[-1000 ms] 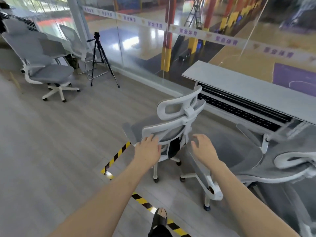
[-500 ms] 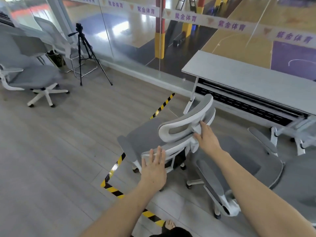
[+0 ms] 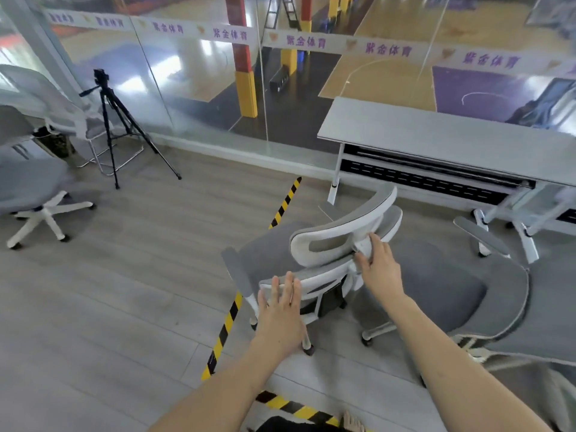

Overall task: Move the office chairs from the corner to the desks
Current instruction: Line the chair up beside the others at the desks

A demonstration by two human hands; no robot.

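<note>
While close beside a second chair (image 3: 436, 285), office chair (image 3: 271, 254) under released left grip (image 3: 280, 310), right grip (image 3: 380, 266) around headrest (image 3: 343, 232), desk (image 3: 436, 138) beyond.

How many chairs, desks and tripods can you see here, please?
Chairs: 4 (centre chair, right chair, left chair, back-left chair)
Desks: 1 (desk)
Tripods: 1 (tripod)
Total: 6

Pretty bright daylight is coming in through the glass wall (image 3: 199, 88), with white glare bouncing off the shiny court floor (image 3: 215, 51) behind it. Wide-angle lens is bending the edges, and the far right side is smearing into blur.
</note>
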